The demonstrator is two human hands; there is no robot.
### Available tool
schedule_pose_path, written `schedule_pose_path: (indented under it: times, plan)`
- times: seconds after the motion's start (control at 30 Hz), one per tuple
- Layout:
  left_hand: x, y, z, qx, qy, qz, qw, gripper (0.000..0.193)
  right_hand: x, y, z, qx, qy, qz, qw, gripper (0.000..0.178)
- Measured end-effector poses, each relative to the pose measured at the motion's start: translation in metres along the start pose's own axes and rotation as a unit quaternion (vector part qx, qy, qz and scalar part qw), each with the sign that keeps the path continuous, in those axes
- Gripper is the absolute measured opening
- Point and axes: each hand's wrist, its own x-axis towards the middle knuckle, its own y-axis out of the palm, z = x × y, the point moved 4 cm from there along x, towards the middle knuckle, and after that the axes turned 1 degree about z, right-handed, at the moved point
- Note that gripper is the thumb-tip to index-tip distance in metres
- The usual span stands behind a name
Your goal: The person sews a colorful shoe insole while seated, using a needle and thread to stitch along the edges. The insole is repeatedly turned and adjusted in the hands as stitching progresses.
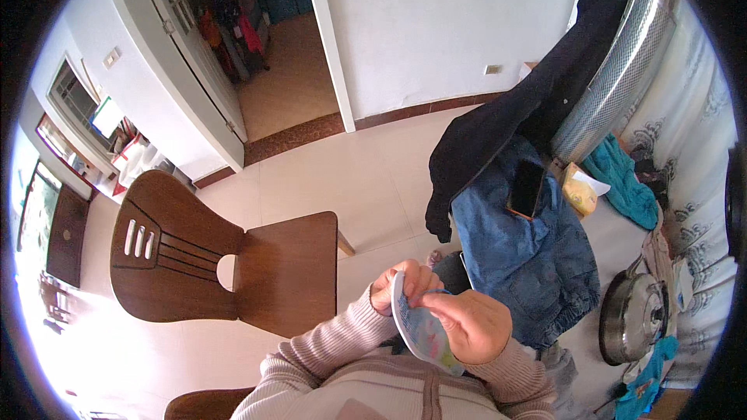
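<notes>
In front of my chest is a pale, curved insole (pixel 424 334) with a white edge, a blue patterned upper part, and pink and green motifs lower down. My left hand (pixel 402 284) is closed round its upper end. My right hand (pixel 475 327) is curled against the insole's face, thumb and fingers pinched together close to the left fingers. What the right fingertips pinch is too small to make out. A bit of blue shows between the two hands.
A brown wooden chair (pixel 284 272) stands to my left. At right are folded blue jeans (pixel 513 264) with a phone (pixel 527 189) on them, a black garment (pixel 513 109), a tissue pack (pixel 580 190), and a lidded metal pot (pixel 632 317). An open doorway (pixel 288 70) lies ahead.
</notes>
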Motion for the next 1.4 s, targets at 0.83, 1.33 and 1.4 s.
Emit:
schedule_pose_path:
  times: [0.83, 1.33, 1.4]
  plan:
    - [0.008, 0.005, 0.008, -0.040, 0.051, 0.015, 0.998, 0.025, -0.006, 0.001, 0.004, -0.076, -0.053, -0.002, 0.996, 0.030]
    - [0.004, 0.035, -0.013, 0.249, -0.114, -0.287, 0.918, 0.020, -0.034, -0.003, -0.068, 0.300, 0.275, -0.077, 0.910, 0.013]
    - [0.005, 0.037, -0.012, 0.274, -0.113, -0.281, 0.913, 0.021, -0.038, 0.003, -0.071, 0.276, 0.222, -0.075, 0.932, 0.011]
